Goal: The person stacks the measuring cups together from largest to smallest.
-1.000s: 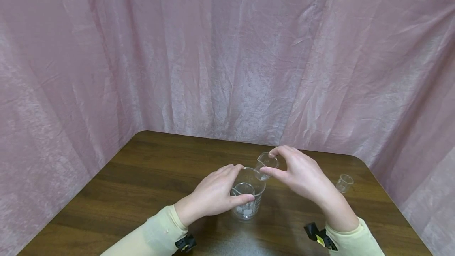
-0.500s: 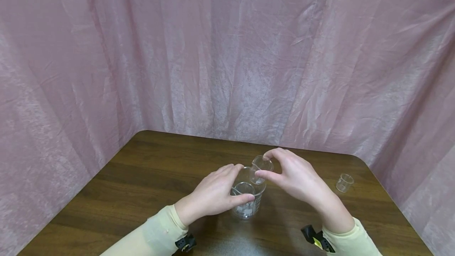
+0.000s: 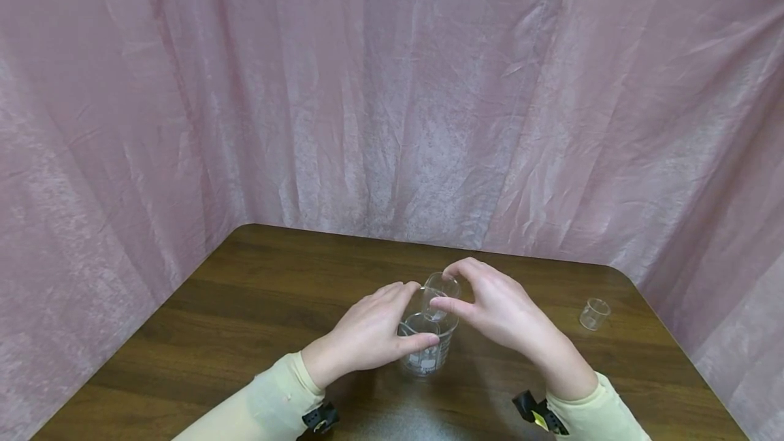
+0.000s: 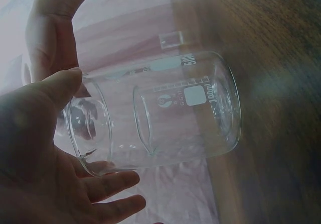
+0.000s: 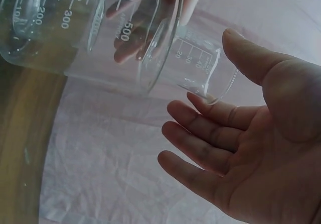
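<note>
Around the upper wall of a large glass beaker (image 3: 449, 340), marked 500 ml, my left hand (image 3: 373, 332) holds thumb and fingers. The beaker stands upright on the wooden table. A smaller 100 ml beaker (image 4: 193, 96) sits inside it, lower than its rim. My right hand (image 3: 496, 308) pinches a small graduated beaker (image 5: 198, 58) near its rim between thumb and forefinger. The right hand's other fingers (image 5: 193, 171) are spread free below in the right wrist view. That small beaker is at the large beaker's mouth, its base just entering past the rim.
Another tiny glass beaker (image 3: 594, 315) stands by itself toward the right side of the brown table (image 3: 245, 291). A pink curtain (image 3: 392, 101) hangs behind the table and along both sides.
My right hand has moved left and slightly down, bringing the small beaker from beside the large beaker's rim to over its mouth. The left hand and large beaker have stayed put.
</note>
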### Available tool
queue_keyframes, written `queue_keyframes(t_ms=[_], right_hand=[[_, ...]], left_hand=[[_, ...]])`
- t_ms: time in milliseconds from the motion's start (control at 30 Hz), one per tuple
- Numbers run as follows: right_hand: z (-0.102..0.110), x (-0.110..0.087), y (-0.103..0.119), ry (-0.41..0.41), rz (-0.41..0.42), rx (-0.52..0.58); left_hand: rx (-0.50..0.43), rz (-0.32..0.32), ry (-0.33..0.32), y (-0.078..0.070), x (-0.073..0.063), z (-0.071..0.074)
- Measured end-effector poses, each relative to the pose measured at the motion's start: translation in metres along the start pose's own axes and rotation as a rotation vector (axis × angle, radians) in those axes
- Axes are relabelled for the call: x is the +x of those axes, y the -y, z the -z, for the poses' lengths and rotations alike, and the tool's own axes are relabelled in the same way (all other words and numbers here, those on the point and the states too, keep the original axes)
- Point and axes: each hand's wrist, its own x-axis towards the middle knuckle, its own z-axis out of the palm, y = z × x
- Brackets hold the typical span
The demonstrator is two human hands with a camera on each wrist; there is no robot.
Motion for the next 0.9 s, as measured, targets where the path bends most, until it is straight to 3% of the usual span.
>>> queue_keyframes(t_ms=[900], right_hand=[[-0.018,0.002,0.000,0.068,0.011,-0.006]], left_hand=[[-0.008,-0.008,0.004,0.000,0.000,0.000]])
